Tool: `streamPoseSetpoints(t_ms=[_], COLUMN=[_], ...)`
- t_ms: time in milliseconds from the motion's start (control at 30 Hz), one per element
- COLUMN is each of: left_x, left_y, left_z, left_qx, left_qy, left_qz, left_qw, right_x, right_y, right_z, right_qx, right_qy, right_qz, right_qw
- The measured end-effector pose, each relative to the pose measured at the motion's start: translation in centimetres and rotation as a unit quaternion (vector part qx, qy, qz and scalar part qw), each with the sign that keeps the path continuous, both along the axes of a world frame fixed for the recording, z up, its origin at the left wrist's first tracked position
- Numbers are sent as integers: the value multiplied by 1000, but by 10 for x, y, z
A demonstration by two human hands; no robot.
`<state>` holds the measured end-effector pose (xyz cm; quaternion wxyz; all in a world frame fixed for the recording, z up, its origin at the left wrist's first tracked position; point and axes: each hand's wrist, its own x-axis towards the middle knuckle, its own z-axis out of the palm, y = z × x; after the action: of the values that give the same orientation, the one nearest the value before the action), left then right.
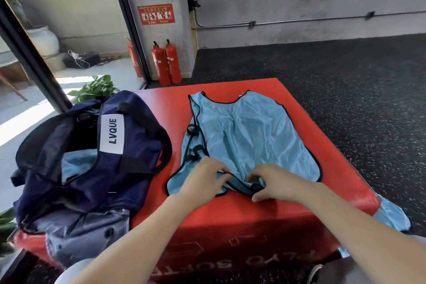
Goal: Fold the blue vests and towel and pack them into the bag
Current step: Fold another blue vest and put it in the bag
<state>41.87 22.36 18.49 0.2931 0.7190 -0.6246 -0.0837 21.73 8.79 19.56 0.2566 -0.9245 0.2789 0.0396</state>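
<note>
A light blue shiny vest with black trim (251, 136) lies spread on the red padded box (230, 210) at frame centre. The left hand (202, 180) and right hand (274, 183) pinch its near edge, fingers curled. The navy fabric duffel bag (92, 157) sits open at left, blue cloth inside

Vest (249, 136) lies flat on the counter (230, 212), right of the bag (92, 163), which sits on the counter's left part with a folded vest (76, 165) inside its opening. Both hands at the vest's near hem: left hand (202, 182) on the left, right hand (274, 185) beside it on the right; another vest (389, 214) hangs over the counter's right near edge. Behind the counter, fire extinguishers (167, 62) stand against the wall, a plant (96, 89) behind the bag.
</note>
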Motion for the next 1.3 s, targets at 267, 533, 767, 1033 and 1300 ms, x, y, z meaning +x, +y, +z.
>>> streamPoseSetpoints(t_ms=[267, 533, 767, 1033, 1300], left_x=[37, 88, 113, 74, 6], left_y=[-5, -5, 5, 27, 29], left_z=[45, 50, 15, 8, -17], left_qx=[-116, -188, -37, 51, 113], left_qy=[226, 152, -24, -110, -36], left_qz=[187, 254, 169, 111, 43], left_qw=[949, 937, 985, 986, 992], right_x=[-17, -29, -34, -17, 8], right_y=[-33, -63, -71, -18, 24], right_z=[18, 31, 24, 23, -16], right_qx=[-35, -89, -94, -142, -165], right_qy=[-136, -134, -131, -92, -57], right_qz=[-126, -210, -214, -63, 16], right_qw=[982, 964, 963, 984, 985])
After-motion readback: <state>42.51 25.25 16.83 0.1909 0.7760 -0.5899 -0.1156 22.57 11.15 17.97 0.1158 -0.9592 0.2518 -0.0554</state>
